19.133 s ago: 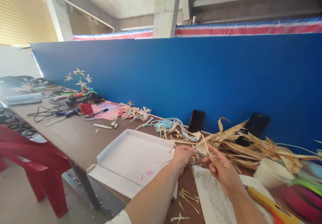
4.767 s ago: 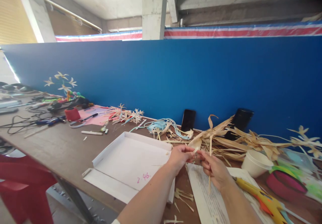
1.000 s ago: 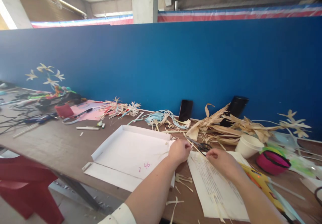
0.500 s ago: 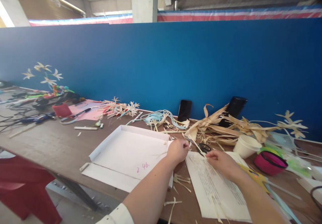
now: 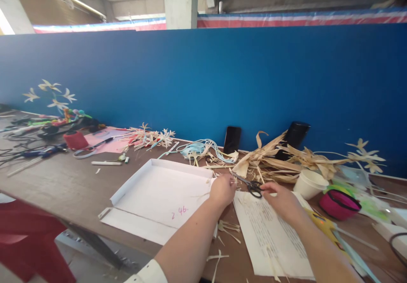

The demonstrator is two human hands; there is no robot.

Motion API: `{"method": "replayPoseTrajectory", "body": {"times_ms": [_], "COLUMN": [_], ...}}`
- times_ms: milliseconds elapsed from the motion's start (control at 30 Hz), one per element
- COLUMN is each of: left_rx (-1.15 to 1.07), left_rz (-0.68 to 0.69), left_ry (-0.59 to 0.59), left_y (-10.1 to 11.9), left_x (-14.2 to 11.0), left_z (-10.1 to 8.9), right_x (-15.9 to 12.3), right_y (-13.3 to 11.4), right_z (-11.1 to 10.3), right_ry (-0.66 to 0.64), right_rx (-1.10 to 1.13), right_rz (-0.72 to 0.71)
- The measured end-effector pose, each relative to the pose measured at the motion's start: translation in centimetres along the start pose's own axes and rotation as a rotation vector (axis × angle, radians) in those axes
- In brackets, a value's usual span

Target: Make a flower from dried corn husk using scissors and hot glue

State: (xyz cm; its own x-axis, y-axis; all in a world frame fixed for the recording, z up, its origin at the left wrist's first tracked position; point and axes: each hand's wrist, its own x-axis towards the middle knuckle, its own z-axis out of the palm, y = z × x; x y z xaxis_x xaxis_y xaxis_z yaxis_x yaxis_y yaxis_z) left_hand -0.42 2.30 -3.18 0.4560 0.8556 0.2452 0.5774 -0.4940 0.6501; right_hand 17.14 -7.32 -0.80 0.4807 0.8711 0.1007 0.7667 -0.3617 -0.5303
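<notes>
My left hand (image 5: 223, 190) is closed in a pinch over the right edge of a shallow white box lid (image 5: 152, 196). Whatever lies between its fingertips is too small to make out. Black-handled scissors (image 5: 254, 188) lie in front of the husks, with blades pointing toward my left hand. The fingertips of my right hand (image 5: 281, 200) are pinched at the edge of the scissors' handle. Beneath that hand is a printed paper sheet (image 5: 259, 236) with pale husk strips on it. Dried corn husks (image 5: 263, 158) are heaped just behind.
A white cup (image 5: 310, 184), a magenta pouch (image 5: 339, 204) and a yellow glue gun (image 5: 322, 223) are on the right. A phone (image 5: 232, 139) and a black cylinder (image 5: 294, 137) lean against the blue partition (image 5: 190, 75). Husk flowers (image 5: 152, 137) lie farther left.
My right hand no longer has the pale strip slanting from its fingers; its fingertips have come to the scissors' handle, which now shows more fully. My left hand has stayed almost in place.
</notes>
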Motion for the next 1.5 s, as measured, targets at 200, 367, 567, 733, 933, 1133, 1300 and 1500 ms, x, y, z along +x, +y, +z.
{"method": "replayPoseTrajectory", "body": {"times_ms": [200,367,567,733,933,1133,1300,1500], "left_rx": [0.002,0.019,0.025,0.0,-0.021,-0.067,-0.05,-0.033], "left_rz": [0.05,0.057,0.06,0.077,0.094,0.131,0.166,0.165], "left_ry": [-0.021,-0.063,-0.063,-0.05,-0.05,-0.078,-0.127,-0.117], "left_y": [-0.1,0.0,0.1,0.0,0.2,0.6,0.7,0.5], "left_x": [-0.2,-0.3,-0.2,-0.2,-0.1,-0.3,-0.4,-0.3], "left_z": [0.1,-0.2,-0.2,-0.1,-0.2,-0.6,-0.7,-0.5], "right_x": [0.2,0.5,0.6,0.4,0.1,-0.1,-0.2,0.0], "right_y": [-2.5,-2.9,-1.4,-0.5,-0.6,-1.2,-1.0,0.0], "right_z": [1.0,2.1,2.5,2.5,2.1,1.5,1.2,2.3], "right_ry": [-0.197,-0.185,-0.199,-0.191,-0.203,-0.199,-0.22,-0.218], "right_rx": [-0.152,-0.198,-0.133,-0.032,0.067,0.114,0.072,-0.029], "right_rz": [-0.106,-0.074,-0.104,-0.145,-0.135,-0.112,-0.098,-0.078]}}
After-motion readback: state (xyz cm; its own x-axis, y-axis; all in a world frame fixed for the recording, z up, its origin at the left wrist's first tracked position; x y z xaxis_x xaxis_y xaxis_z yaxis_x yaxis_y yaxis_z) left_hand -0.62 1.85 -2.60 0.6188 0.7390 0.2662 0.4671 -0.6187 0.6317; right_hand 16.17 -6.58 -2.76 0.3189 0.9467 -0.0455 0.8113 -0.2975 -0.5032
